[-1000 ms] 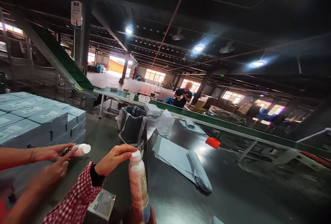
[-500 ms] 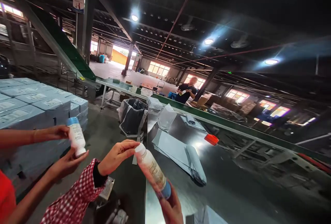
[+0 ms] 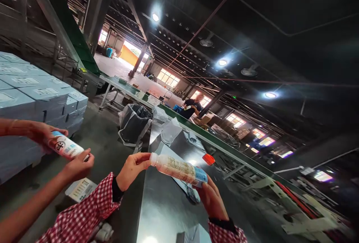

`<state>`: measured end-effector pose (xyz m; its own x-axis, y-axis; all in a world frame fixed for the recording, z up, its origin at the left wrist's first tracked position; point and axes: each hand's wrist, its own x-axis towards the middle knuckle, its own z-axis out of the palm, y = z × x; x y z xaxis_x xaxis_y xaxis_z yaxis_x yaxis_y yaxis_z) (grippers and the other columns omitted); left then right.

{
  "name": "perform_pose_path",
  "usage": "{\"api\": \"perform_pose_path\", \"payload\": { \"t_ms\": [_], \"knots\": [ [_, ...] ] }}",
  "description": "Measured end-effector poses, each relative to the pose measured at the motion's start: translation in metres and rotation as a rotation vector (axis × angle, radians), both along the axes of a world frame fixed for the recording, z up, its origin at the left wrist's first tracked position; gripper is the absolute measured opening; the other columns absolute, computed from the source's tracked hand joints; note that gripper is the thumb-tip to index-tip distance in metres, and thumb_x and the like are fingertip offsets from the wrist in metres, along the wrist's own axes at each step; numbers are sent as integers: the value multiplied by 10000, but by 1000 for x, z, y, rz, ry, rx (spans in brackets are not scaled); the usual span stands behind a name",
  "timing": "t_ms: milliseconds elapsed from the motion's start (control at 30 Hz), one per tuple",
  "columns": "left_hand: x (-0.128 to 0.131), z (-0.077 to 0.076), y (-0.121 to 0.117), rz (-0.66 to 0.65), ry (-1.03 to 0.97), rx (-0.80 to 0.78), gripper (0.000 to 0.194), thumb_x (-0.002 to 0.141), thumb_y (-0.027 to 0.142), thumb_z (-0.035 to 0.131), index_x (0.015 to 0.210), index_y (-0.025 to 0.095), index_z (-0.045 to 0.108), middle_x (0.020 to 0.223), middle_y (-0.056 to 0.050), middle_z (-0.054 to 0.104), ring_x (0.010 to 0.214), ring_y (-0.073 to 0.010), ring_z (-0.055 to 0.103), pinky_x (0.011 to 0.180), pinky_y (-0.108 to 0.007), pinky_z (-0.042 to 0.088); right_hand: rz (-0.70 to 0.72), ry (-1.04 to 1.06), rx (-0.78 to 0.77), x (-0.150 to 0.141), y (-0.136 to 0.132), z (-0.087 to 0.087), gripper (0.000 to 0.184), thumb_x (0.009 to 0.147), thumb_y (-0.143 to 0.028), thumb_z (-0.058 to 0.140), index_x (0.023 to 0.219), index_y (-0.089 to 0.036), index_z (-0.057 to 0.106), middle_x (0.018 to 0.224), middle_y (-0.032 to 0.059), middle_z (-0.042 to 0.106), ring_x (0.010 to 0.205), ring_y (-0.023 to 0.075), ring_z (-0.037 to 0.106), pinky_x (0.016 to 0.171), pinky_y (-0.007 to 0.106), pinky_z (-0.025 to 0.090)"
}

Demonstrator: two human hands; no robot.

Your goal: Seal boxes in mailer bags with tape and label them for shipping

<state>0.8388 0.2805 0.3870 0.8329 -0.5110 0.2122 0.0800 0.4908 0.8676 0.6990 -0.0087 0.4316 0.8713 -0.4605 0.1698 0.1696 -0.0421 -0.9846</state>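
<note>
Hands point(image 3: 131, 170) nr tbl point(image 3: 161, 205), dim whse point(image 3: 112, 66)

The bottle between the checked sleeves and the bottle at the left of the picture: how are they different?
The middle bottle shows rows of small print, while the left bottle shows a large dark round mark. The middle bottle has its white cap on the left; the left bottle has its blue end there. Both have one white end and one blue end, and slope down to the right in the picture.
</note>
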Motion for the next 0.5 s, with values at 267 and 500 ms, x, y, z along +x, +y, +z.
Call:
{"api": "perform_pose_path", "payload": {
  "t_ms": [267,500],
  "knots": [
    [5,-5,-1,0,36,-42,489,732,442,741,1110,134,702,1132,-112,714,941,-219,630,773,-301,489,12,30,-61,8,3,12,476,663,-436,804,1091,-251,711,1075,88,726,837,226,678,673,312,560],
    [22,7,4,39,9,-63,481,712,442,747,1097,157,712,1141,-88,719,1052,-250,633,905,-351,493,48,27,-96,2,10,-28,627,593,-310,862,1183,-290,649,1178,87,695,983,252,675,865,373,538]
  ]
}}
